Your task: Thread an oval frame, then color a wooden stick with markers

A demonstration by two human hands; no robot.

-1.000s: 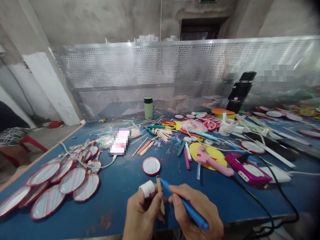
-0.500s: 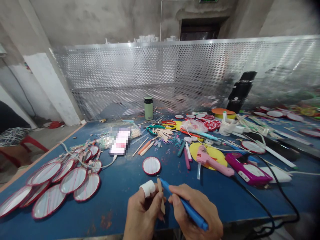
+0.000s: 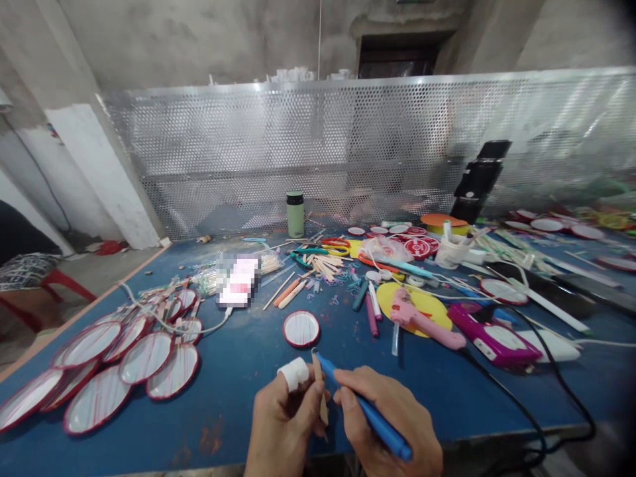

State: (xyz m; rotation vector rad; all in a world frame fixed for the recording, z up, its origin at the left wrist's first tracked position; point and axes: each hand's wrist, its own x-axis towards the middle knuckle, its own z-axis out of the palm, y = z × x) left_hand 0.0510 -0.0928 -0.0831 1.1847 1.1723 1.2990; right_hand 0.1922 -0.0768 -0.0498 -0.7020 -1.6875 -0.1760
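Note:
My left hand [image 3: 281, 427] pinches a thin wooden stick [image 3: 320, 394] upright at the near edge of the blue table [image 3: 238, 371]; its forefinger is wrapped in white tape [image 3: 294, 372]. My right hand [image 3: 392, 424] grips a blue pen [image 3: 365, 414], its tip touching the top of the stick. A small round white disc with a red rim [image 3: 301, 328] lies on the table just beyond both hands.
Several red-rimmed white oval discs [image 3: 119, 358] lie at the left. A pink glue gun [image 3: 422, 321] rests on a yellow disc, with a magenta device [image 3: 491, 341] and black cable [image 3: 517, 404] to the right. Markers, sticks, scissors and a green bottle [image 3: 295, 214] crowd the back, before a perforated metal screen.
Both hands hold their positions with the stick and pen; only a slight shift of the view.

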